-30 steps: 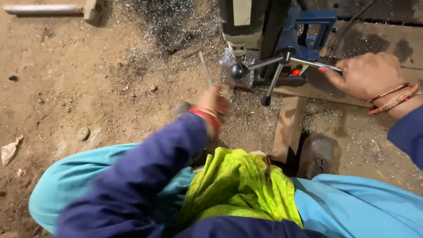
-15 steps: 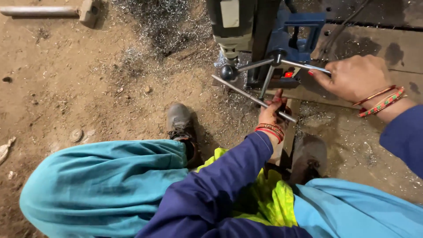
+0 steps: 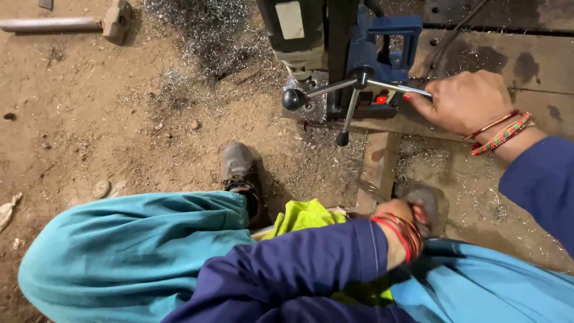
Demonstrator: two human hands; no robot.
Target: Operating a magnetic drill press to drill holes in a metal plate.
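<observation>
Right hand on the feed handle of a magnetic drill, left hand low by the knee.

At upper right of the frame the right hand [image 3: 463,101] has its grip pressed together around one steel spoke of the feed handle [image 3: 359,81], whose hub lies just left of the knuckles on the blue drill [image 3: 382,42]. The left hand [image 3: 412,218], lower centre right, is blurred and partly hidden, so I cannot tell its grip; it sits just below the rusty steel bar [image 3: 376,167] on the dirt floor [image 3: 107,119]. Metal shavings [image 3: 209,36] lie at upper centre, a hammer [image 3: 116,18] at upper left.
</observation>
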